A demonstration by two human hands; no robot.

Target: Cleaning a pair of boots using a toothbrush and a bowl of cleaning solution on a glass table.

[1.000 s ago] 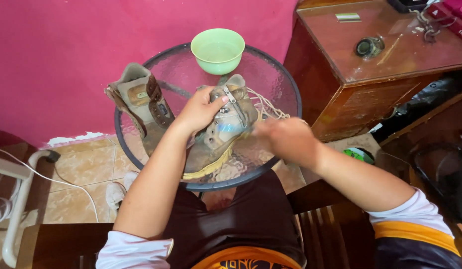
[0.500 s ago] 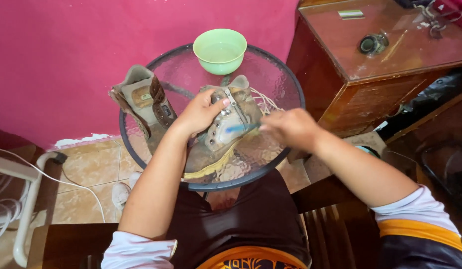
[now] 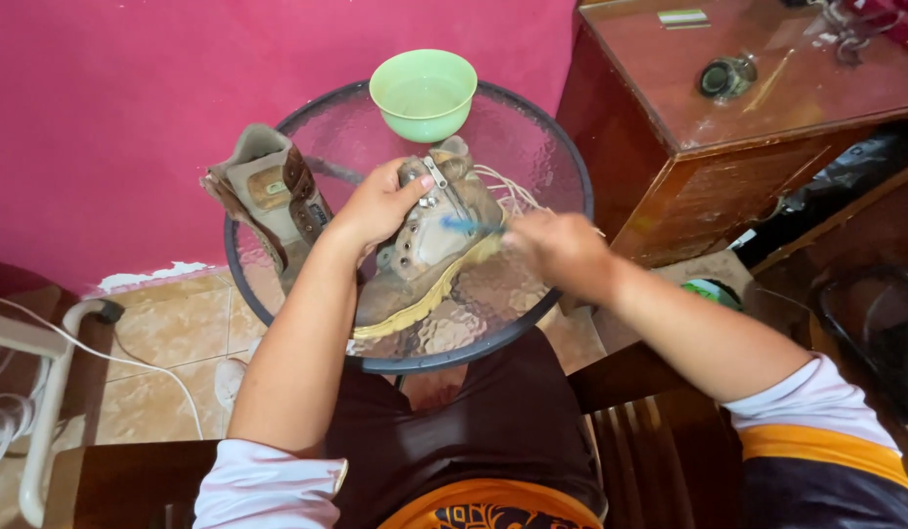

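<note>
Boot in hand: worn brown boot (image 3: 430, 250) lies on its side on round glass table (image 3: 547, 157), sole edge toward me, upper facing my R side so the brush can reach it.
L hand: my left hand (image 3: 376, 204) grips the boot at the ankle/collar, fingers curled over the top edge, prob. to pin it so it won't slide on the glass.
R hand: my right hand (image 3: 557, 250) is closed around a small blue brush (image 3: 464, 226), looks like a toothbrush; head end lies against the boot's side near the eyelets. Handle mostly hidden in my fist.
Laces: pale laces (image 3: 508, 191) are bunched on the glass just behind the boot, clear of the side being brushed.
2nd boot: other boot (image 3: 268, 196) stands at the table's L edge, apart from the first, opening up.
Bowl: green bowl (image 3: 423, 93) at the far rim, near the boots; contents can't tell.
Around: wooden cabinet (image 3: 767, 127) to the R, pink wall (image 3: 131, 98) behind, tiled floor below.
</note>
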